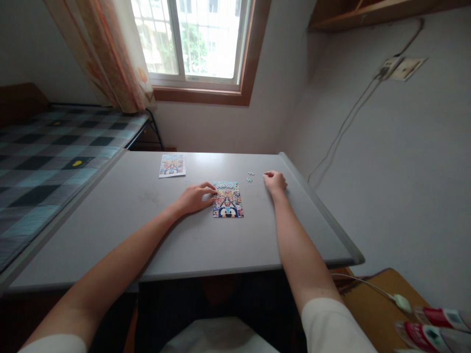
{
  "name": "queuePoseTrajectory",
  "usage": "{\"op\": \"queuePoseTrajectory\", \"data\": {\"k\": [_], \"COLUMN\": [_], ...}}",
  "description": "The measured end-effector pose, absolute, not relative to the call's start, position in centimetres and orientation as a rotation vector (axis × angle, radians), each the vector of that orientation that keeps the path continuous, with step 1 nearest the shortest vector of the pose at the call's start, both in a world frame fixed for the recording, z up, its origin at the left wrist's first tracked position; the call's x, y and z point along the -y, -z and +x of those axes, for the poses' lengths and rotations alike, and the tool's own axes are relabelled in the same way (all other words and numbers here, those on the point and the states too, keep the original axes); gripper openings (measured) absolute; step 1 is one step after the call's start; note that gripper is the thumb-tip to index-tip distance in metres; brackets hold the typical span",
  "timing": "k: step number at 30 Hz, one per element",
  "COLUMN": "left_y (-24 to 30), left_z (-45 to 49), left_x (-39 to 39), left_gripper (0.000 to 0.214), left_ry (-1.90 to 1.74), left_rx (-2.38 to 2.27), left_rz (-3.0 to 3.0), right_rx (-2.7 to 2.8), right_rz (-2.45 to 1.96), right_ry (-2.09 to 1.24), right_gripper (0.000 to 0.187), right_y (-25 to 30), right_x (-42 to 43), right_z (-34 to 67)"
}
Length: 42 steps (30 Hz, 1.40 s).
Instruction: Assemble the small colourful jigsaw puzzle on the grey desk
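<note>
A jigsaw puzzle (228, 201) lies flat on the grey table, mostly joined, with a blue cartoon dog face at its near end and pale pieces along the far end. My left hand (196, 197) rests at its left edge, thumb and fingers apart, fingertips touching the border. Off to the right, my right hand (275, 182) is closed in a pinch on a small pale puzzle piece (263, 175) close to the tabletop. Several loose puzzle pieces (250, 179) lie between the puzzle and my right hand.
A printed picture sheet (172, 165) lies at the table's far left. The table (176, 250) meets a wall on the right and a checked bed (66, 130) on the left. Red-labelled bottles (423, 336) and a cable sit on a brown surface at lower right.
</note>
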<state>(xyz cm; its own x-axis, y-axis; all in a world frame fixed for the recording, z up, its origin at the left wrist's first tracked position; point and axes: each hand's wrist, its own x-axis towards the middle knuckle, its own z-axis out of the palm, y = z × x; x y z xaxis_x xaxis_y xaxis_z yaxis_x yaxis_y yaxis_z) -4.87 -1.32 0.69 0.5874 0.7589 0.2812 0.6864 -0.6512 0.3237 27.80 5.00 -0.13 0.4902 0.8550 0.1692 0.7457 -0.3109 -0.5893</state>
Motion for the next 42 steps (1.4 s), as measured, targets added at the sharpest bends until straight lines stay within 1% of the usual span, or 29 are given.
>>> {"op": "queuePoseTrajectory", "data": {"k": [5, 12, 19, 38, 42], "left_y": [-0.5, -0.8, -0.6, -0.6, -0.5], "left_z": [-4.9, -4.8, -4.8, -4.9, -4.9], "left_x": [1.3, 1.4, 1.3, 1.3, 1.3], "left_gripper": [0.035, 0.035, 0.035, 0.036, 0.035], "left_ry": [-0.61, -0.605, -0.601, -0.582, -0.605], "left_rx": [-1.201, -1.201, -1.207, -1.219, -1.212], "left_rz": [2.631, 2.626, 2.625, 2.63, 2.627], "right_rx": [1.557, 1.633, 1.572, 1.543, 1.416], "right_rz": [-1.992, -1.952, -1.962, -1.955, -1.952], "right_ry": [-0.329, -0.354, -0.338, -0.358, -0.286], "right_gripper": [0.02, 0.02, 0.024, 0.024, 0.031], "right_y": [-0.7, -0.6, 0.1, 0.2, -0.4], "right_x": [-4.7, -4.7, -5.0, -5.2, -5.2], "right_z": [26.4, 25.9, 26.3, 26.2, 26.6]}}
